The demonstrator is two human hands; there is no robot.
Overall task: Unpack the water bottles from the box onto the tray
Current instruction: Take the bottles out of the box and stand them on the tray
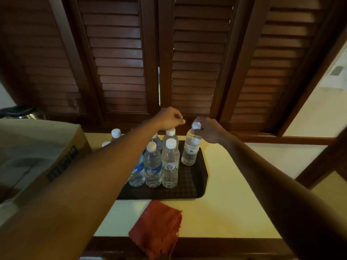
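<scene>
Water bottle in hand (pixel 190 147): at the far right corner of the tray (pixel 199 182), tilted, its base just at or above the tray floor; whether it touches cannot be told.
Long axis: near vertical, white cap up and leaning slightly right, base toward the other bottles.
Right hand (pixel 210 131): fingers pinched round the cap and neck of that bottle.
Left hand (pixel 169 118): fingers curled, resting on the cap of a rear bottle (pixel 170 136); a true grip cannot be told.
Step in hand, as I judge it: setting this bottle down beside the row.
Doing it well: bring the base flat first, straighten the lean, let go only once it stands alone, and keep clear of the neighbouring bottle (pixel 170 164).
Other bottles: a cluster stands upright on the tray, caps up.
Box (pixel 47 156): cardboard, to the left of the tray.
Cloth (pixel 157 228): orange, folded, at the near table edge.
</scene>
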